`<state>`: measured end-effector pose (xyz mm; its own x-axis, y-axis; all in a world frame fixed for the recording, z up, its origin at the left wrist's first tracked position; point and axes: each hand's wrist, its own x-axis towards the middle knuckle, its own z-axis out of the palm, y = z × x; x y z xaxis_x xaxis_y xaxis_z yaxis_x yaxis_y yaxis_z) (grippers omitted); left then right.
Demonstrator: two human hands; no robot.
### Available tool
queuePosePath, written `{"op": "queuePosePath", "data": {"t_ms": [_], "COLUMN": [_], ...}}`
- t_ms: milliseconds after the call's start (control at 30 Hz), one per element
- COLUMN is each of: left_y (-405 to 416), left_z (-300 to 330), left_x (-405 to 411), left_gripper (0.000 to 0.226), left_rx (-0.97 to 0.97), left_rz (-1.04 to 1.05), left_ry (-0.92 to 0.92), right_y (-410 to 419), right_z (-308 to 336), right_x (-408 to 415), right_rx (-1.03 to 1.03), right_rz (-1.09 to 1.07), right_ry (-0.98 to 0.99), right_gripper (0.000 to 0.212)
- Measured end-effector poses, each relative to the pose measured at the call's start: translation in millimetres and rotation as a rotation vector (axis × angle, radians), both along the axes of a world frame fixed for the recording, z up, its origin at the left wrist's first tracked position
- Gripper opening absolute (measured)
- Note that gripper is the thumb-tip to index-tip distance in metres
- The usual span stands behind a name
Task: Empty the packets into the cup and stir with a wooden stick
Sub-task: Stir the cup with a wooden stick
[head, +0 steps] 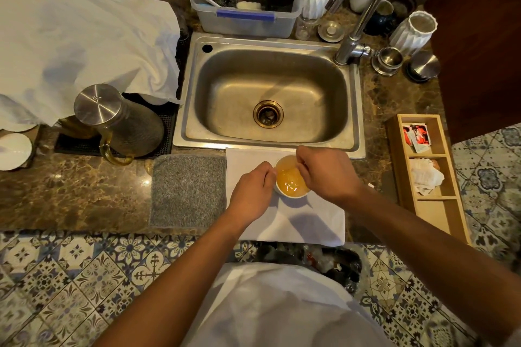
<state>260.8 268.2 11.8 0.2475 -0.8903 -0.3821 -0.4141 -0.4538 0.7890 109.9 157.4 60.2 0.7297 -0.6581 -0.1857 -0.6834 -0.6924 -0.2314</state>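
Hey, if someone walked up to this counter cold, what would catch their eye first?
Probably the cup of amber liquid on the white cloth at the counter's front edge, with the left hand steadying it and the right hand poised over it. Next, the steel sink just behind, then the wooden organizer of packets at right.

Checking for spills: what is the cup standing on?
The cup stands on a white cloth laid on the counter. The left hand and right hand hide the cloth beside it.
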Motion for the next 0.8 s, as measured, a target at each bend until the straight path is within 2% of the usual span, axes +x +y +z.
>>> {"op": "queuePosePath", "data": {"t_ms": [200, 333, 533, 700, 800], "left_y": [-1, -2, -2, -2, -2], "left_z": [-3, -3, -1, -3, -3], "left_x": [-1, 0, -1, 0, 0], "left_gripper": [0.023, 0.022, 0.025, 0.023, 0.024], "left_rx": [-0.006, 0.0, 0.004, 0.006, 0.008], "left_rz": [0.011, 0.017, 0.03, 0.027, 0.014], "left_ry": [0.012, 0.009, 0.029, 0.023, 0.022], "right_y": [13, 13, 19, 15, 7], "right_z": [-3, -6, -9, -7, -1], "right_x": [-12, -9, 1, -9, -20], "right_rx": [-0.033, -0.033, 0.084, 0.193, 0.189], "right_rz": [-0.012, -0.116, -0.18, -0.19, -0.174], "right_ry": [0.107, 0.062, -0.015, 0.055, 0.092], "right_gripper": [0.02, 0.023, 0.022, 0.019, 0.017]}}
